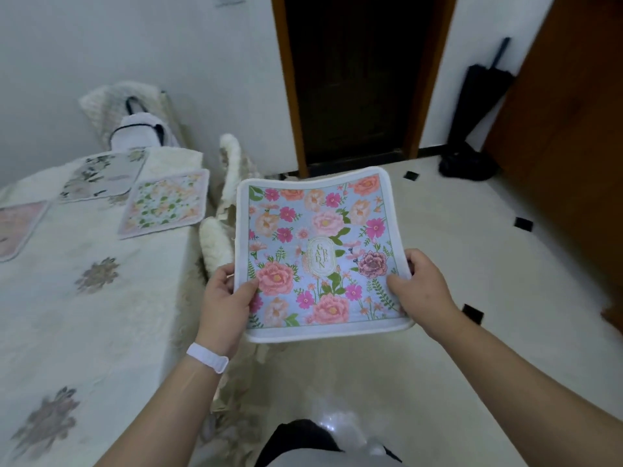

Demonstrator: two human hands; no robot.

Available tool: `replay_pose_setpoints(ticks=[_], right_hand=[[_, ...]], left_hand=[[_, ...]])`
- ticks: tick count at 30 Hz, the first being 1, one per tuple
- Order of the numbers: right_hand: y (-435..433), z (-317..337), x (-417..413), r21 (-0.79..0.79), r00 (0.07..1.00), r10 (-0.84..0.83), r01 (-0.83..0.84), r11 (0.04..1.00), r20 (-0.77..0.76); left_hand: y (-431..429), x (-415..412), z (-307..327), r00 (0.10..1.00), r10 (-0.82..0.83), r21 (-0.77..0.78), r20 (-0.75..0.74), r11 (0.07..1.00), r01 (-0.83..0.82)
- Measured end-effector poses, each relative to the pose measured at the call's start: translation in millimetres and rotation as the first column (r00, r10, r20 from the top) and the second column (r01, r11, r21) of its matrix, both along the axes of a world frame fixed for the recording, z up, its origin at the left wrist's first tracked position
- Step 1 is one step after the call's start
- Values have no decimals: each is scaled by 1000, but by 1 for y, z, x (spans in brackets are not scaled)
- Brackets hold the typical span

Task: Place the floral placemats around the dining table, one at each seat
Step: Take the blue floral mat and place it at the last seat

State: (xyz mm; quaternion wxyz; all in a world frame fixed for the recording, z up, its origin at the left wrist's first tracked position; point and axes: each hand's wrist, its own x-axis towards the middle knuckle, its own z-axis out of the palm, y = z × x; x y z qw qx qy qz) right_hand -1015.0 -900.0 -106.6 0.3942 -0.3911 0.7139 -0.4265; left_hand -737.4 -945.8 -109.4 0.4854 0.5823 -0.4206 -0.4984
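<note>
**A:** What are the hands doing at this moment?

**B:** The left hand (229, 291) is pinching the left edge of the blue placemat (317, 251), with the thumb lying on the printed side. The right hand (421, 284) is gripping the right edge in the same way. The mat is hanging in the air between them, above the floor, with the flowers facing up.

**A:** And what is lying further out?

**B:** A fluffy chair (229, 183) is standing just beyond the left hand. The surface (84, 315) is stretching away to the left of that hand, well apart from the mat. Far beyond the hand, three mats are resting on it: the green-leaf placemat (165, 203), the grey placemat (104, 176) behind it, and the pink placemat (17, 227), which the frame is cutting.

**A:** How is this step going well, in your opinion?

**B:** The mat is bending a little, so I am judging it soft. I am advising a grip on both sides, carrying it flat to a seat that is lacking one, and setting it down square to the edge. Which seat is free, I cannot tell.
</note>
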Motion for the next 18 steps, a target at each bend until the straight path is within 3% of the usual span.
replay_pose_setpoints(ticks=[8, 18], right_hand=[[-72, 7, 32, 0, 972, 235, -235, 972, 17], [-198, 0, 104, 93, 926, 375, -370, 924, -42]], left_hand=[[-11, 34, -9, 972, 233, 10, -12, 973, -233], [-95, 96, -42, 916, 401, 82, -32, 914, -397]])
